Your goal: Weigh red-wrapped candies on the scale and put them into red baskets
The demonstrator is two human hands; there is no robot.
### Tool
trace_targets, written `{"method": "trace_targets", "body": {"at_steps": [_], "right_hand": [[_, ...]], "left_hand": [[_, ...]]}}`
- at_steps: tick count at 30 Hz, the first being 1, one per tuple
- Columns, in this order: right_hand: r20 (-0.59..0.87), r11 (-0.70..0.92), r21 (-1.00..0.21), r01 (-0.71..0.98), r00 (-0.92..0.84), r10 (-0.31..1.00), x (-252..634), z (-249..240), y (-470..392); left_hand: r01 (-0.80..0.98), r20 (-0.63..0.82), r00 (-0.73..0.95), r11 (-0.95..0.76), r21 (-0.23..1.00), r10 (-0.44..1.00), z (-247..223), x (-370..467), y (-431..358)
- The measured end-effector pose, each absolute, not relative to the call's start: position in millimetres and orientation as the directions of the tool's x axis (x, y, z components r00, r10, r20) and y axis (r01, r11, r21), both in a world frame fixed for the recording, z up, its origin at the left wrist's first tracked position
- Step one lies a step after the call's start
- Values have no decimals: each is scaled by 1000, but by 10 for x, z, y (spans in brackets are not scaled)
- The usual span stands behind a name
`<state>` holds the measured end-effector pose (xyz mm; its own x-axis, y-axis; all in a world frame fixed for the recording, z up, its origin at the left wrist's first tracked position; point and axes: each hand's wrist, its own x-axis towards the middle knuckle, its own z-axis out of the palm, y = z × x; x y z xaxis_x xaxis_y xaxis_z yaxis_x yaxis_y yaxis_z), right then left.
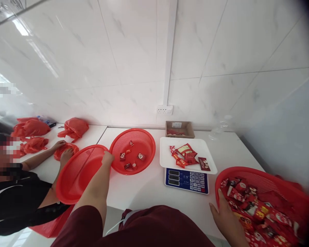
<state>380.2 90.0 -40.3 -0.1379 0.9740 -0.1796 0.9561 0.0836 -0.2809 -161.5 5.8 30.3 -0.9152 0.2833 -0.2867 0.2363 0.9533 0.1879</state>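
Observation:
My left hand (108, 157) is closed on the rim of a red plastic basket (76, 175), which is tilted, its visible inside bare. Beside it on the table stands another red basket (148, 156) with several small wrapped sweets (141, 156). Over the near left rim of a third red basket (222, 173) is my right hand (228, 216), thumb and fingers apart. Many red snack packets (261, 212) fill that basket. Between the baskets, a digital scale (186, 180) carries a white tray (167, 164) with several red packets (186, 154) and a dark red packet (204, 164).
At the left, a co-worker in black (18, 202) has both hands at a red plastic bag (64, 151). More red bags (76, 128) lie behind. A cardboard box (179, 128) and a clear plastic bottle (218, 129) stand near the wall, below a socket (165, 109).

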Motion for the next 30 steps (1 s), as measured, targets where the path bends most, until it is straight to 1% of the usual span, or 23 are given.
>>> {"method": "trace_targets", "body": {"at_steps": [2, 4, 8, 12, 18, 20, 21, 24, 26, 28, 30], "right_hand": [[-238, 41, -353, 935, -132, 962, 3776, -364, 893], [-261, 5, -396, 918, -118, 958, 3758, -326, 888], [-288, -24, -409, 912, -104, 952, 3745, -272, 889], [-305, -34, -419, 907, -106, 946, 3735, -244, 900], [-297, -26, -426, 905, -113, 948, 3772, -338, 913], [-263, -5, -438, 899, -123, 957, 3797, -413, 906], [-225, 12, -438, 899, -122, 967, 3806, -447, 906], [-9, 140, -409, 902, -157, 988, 3775, -477, 956], [120, 244, -379, 893, -214, 969, 3676, -410, 1062], [146, 290, -366, 884, -253, 956, 3503, -280, 1228], [85, 269, -352, 896, -255, 963, 3272, -126, 1428]], "left_hand": [[313, -265, -901, 938, 148, 343, 329, -1667, 71], [408, -230, -878, 908, 100, 420, 343, -1708, 67], [604, -170, -785, 797, 5, 596, 348, -1785, 4], [768, -158, -637, 638, -51, 754, 347, -1836, -60], [884, -209, -466, 463, -67, 860, 247, -1722, -35], [913, -221, -407, 404, -62, 886, 191, -1656, -20], [924, -222, -381, 376, -63, 898, 166, -1626, -17], [944, -214, -330, 320, -78, 919, 122, -1569, -26], [942, -199, -336, 326, -82, 921, 130, -1552, -41], [929, -161, -371, 363, -78, 914, 165, -1531, -49], [903, -107, -429, 424, -65, 897, 214, -1481, -44]]}}
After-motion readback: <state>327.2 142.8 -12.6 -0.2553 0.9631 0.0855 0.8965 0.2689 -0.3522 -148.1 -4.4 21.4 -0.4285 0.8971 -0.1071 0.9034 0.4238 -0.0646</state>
